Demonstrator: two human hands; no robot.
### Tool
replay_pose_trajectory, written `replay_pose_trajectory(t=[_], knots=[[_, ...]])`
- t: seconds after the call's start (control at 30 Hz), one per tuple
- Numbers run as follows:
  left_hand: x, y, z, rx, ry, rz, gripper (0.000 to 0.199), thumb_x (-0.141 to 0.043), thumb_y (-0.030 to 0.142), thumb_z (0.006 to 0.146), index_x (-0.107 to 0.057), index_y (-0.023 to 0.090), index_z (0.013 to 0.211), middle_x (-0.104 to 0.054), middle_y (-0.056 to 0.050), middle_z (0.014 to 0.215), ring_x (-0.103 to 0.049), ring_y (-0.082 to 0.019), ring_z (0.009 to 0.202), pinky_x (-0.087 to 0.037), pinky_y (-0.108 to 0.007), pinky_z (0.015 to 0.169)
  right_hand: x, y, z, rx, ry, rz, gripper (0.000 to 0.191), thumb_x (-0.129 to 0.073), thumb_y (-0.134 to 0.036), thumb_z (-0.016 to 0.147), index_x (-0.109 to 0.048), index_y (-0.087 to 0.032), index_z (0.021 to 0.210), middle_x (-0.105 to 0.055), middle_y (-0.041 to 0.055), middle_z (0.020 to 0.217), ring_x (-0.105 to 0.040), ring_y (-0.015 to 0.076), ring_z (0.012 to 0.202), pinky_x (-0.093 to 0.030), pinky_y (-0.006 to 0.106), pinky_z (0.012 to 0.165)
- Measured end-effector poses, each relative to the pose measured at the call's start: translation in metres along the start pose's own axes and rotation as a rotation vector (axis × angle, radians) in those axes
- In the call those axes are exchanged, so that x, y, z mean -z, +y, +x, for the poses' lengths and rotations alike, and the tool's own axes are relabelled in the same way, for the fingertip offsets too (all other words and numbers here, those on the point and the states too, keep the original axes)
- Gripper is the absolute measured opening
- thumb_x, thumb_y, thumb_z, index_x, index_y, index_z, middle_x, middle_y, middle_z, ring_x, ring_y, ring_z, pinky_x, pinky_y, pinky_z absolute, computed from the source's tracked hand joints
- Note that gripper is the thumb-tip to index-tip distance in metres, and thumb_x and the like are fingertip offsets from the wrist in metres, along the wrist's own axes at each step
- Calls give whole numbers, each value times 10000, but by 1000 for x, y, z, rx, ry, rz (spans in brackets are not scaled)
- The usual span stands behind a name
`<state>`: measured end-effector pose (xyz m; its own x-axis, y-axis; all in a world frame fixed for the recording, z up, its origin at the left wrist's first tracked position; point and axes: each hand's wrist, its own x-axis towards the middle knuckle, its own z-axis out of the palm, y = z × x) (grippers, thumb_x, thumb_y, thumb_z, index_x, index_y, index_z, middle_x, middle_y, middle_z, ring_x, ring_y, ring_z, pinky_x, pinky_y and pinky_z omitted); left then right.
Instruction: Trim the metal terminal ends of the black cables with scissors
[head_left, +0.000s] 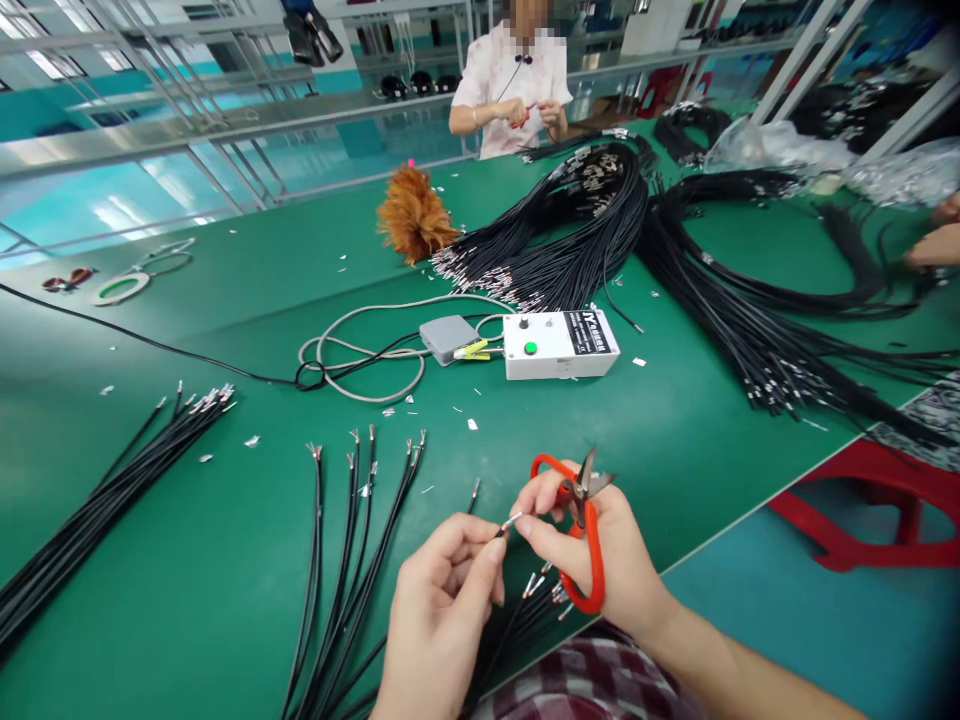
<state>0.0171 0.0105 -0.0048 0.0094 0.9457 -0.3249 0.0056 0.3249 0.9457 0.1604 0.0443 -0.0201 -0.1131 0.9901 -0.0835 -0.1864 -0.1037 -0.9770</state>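
Observation:
My left hand [454,590] pinches a thin black cable [501,532] close to its stripped, silvery end. Thumb and fingertips of my right hand [592,540] meet at that same bare tip. Red-handled scissors [595,560] hang in my right hand, looped over the fingers, with their short blades parted and pointing up and away. Beneath my hands lie more black cables [529,600] with bare ends. To the left of my left hand several loose black cables [367,560] fan out, their frayed wire ends facing away from me.
A thick cable bundle [112,510] lies at left. Ahead are a white control box [559,345], a grey box [448,340] and an orange feather duster [415,215]. Large cable coils [570,220] cover the right back. A co-worker [514,90] sits opposite; another person's hand [937,240] shows at right.

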Motion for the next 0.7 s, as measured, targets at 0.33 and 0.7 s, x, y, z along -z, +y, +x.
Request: replay_pose_trajectory(t=[0.33,0.7], knots=[[11,12,2,147,76,-194,255,-734,398,727,-690,167,827,-516,43,525,-378,-50,471,-265,-130,430,26,-5,-4,-81,-270,-848,304,-726,-408,726,-511,-202,662,-516,-41,716,-458,119,622,-332,244,575],[6,12,4,103,54,-130,238,-735,367,708,-680,140,753,-506,48,490,-390,-46,418,-254,-139,389,16,-19,6,-162,-422,-912,380,-699,-451,717,-456,-191,585,-421,-78,553,-334,86,530,-227,218,472]])
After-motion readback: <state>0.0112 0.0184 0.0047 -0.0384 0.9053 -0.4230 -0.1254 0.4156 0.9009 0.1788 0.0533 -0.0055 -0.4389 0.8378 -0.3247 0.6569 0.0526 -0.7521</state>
